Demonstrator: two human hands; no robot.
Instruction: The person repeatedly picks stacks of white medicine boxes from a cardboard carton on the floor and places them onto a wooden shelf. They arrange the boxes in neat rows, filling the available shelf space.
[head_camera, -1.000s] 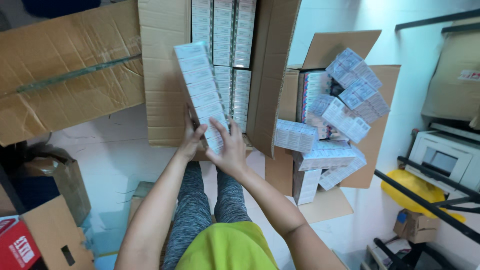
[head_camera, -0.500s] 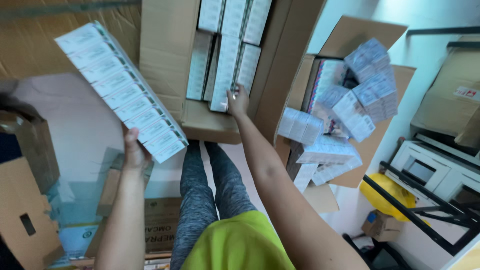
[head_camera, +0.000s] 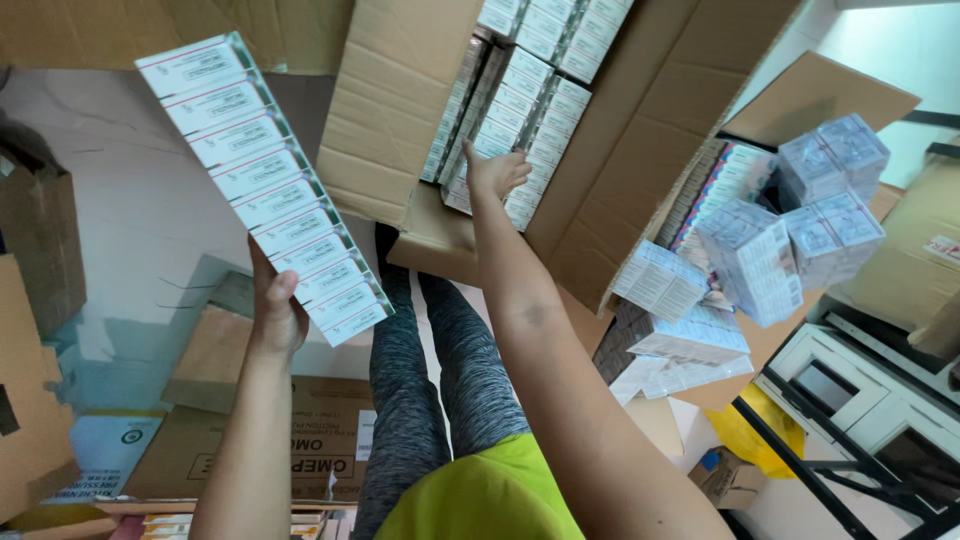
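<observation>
Now left hand (head_camera: 272, 318) fingers around box strip (head_camera: 262, 185).

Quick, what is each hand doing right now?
Left hand: closed on a long wrapped row of white boxes.
Right hand: open, touching the packs in the big carton.

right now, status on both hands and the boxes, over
Left hand gripping long shrink-wrapped strip of white cartons, raised clear. Right hand reaching into open brown cardboard box, touching packed white cartons. Nothing between hand and cartons.
</observation>
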